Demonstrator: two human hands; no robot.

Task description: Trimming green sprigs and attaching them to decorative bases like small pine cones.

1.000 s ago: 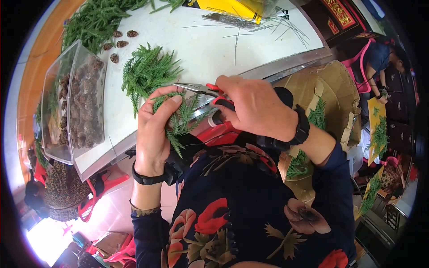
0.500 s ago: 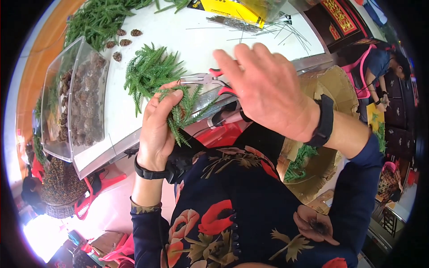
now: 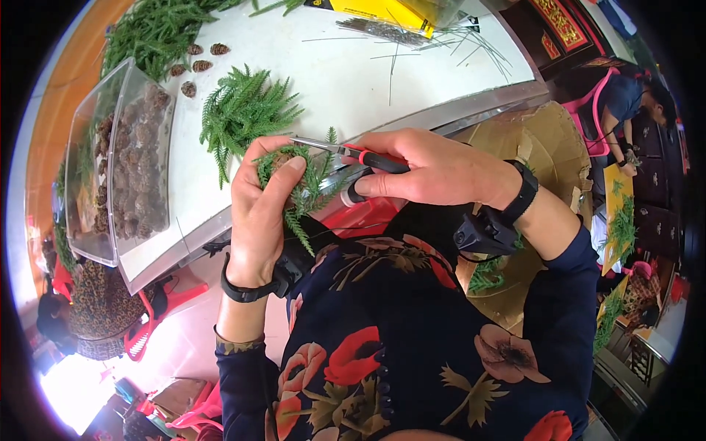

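Observation:
My left hand (image 3: 254, 202) is closed around a green artificial pine sprig (image 3: 316, 192), its thumb pressed on the stems near a brown patch I cannot make out clearly. In my right hand (image 3: 437, 173) is a pair of long-nosed pliers (image 3: 344, 149) with red and black handles. The tips of the pliers point left and reach the top of the sprig, beside my left fingertips. Whether the jaws grip a wire there is too small to tell. Just beyond my left hand, a bunch of green pine sprigs (image 3: 246, 110) lies on the white table (image 3: 334, 81).
A clear box (image 3: 116, 184) of pine cones stands at the table's left. Several loose pine cones (image 3: 201, 66) lie near a larger heap of greenery (image 3: 154, 44). Thin wires (image 3: 478, 55) and a yellow package (image 3: 390, 15) are at the back. Cardboard (image 3: 544, 147) stands at right; people sit beyond.
My right hand has turned and come lower, and the pliers now lie more level with their tips across the sprig's top. My left hand keeps its hold on the sprig.

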